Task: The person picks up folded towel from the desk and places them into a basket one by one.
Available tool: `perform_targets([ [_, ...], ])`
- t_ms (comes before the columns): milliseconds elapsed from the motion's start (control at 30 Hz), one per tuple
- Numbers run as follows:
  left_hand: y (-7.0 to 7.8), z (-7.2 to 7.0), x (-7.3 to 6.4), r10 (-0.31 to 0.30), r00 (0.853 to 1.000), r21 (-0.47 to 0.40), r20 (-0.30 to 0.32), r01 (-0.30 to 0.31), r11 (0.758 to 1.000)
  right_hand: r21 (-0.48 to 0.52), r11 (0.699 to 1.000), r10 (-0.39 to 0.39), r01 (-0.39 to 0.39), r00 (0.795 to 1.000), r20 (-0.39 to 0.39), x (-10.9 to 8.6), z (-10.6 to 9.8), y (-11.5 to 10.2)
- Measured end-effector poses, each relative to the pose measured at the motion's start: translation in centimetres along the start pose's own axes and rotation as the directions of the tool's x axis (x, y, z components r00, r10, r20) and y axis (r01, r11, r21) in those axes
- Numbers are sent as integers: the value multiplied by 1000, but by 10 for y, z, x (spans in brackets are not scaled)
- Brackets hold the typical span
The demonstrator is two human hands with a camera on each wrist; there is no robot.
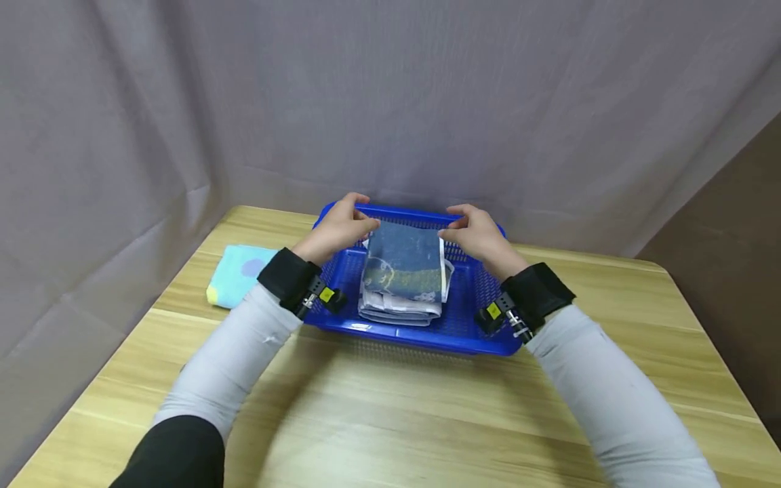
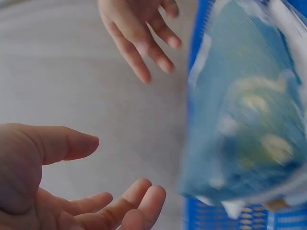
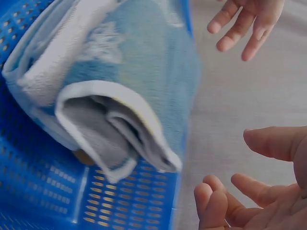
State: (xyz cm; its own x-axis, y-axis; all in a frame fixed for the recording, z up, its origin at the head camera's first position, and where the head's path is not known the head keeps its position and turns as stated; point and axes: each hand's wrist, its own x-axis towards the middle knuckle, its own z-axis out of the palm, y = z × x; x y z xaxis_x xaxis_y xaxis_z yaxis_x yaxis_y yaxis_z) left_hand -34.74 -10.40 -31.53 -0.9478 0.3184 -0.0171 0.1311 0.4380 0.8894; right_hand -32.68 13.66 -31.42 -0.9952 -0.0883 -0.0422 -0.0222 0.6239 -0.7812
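Observation:
A folded blue towel [image 1: 404, 254] with a yellowish and white pattern lies on top of folded pale cloth inside a blue plastic basket [image 1: 488, 346]. My left hand [image 1: 337, 229] hovers by the towel's far left corner, thumb and fingers spread apart with nothing between them. On the other side, my right hand [image 1: 478, 236] is near the far right corner, its fingers loosely bent and holding nothing. In the right wrist view, one white-edged end of the towel [image 3: 91, 134] curls over, showing grey folds within. Both wrist views show a gap between fingers and towel.
Left of the basket, a light blue folded cloth [image 1: 238, 271] with a purple spot and a yellow corner lies on the wooden table [image 1: 390, 420]. A grey curtain [image 1: 427, 102] hangs right behind the table's far edge.

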Motion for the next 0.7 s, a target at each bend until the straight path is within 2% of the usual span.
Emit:
perform_targets([
  [167, 29, -8, -20, 149, 989, 33, -5, -149, 988, 42, 998, -36, 37, 999, -25, -8, -17, -9],
  [333, 46, -11, -35, 269, 963, 44, -14, -268, 962, 52, 996, -67, 70, 997, -48, -22, -32, -12],
  [400, 48, -12, -42, 323, 946, 50, -18, -322, 946, 53, 996, -75, 78, 996, -51, -31, -38, -13],
  [600, 51, -20, -67, 479, 877, 114, -43, -472, 874, 43, 992, -119, 121, 991, -55, -58, -51, -15],
  [700, 48, -23, -79, 502, 864, 109, -49, -495, 862, 47, 987, -149, 151, 987, -52, -71, -54, -14],
])
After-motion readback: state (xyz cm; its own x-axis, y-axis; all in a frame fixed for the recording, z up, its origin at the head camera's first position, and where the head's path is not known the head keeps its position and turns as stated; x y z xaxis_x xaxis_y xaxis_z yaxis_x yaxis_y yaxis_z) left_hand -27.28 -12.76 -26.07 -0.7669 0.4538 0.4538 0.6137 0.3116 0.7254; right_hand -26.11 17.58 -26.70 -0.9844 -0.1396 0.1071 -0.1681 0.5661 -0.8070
